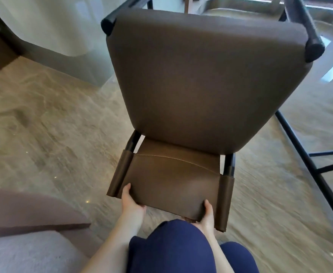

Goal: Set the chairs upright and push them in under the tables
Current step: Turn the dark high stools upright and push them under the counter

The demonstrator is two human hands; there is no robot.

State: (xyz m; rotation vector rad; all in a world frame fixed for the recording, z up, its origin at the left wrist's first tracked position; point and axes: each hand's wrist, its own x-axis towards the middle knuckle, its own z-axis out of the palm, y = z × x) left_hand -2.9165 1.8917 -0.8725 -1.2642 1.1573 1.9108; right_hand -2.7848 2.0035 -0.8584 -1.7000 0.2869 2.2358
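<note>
Gripping the brown chair (183,79) by its backrest top edge: left hand (131,206) and right hand (207,218) are both clamped on it, thumbs over the leather. Chair is tilted, not yet seated on the floor (43,125), near the black table frame (307,154). Risk as judged: legs could be snagged on that frame, or grip lost on smooth leather.

chair (197,91): brown and smooth like leather, with black round legs
seat: big, wide at the far end, faces the camera
back: a short brown band with a curved seam, nearest the person
legs: two black ends show at the far corners of the seat, pointing toward the camera
pose: tipped over, not upright
place: over the shiny tan floor, near a black table frame
</note>
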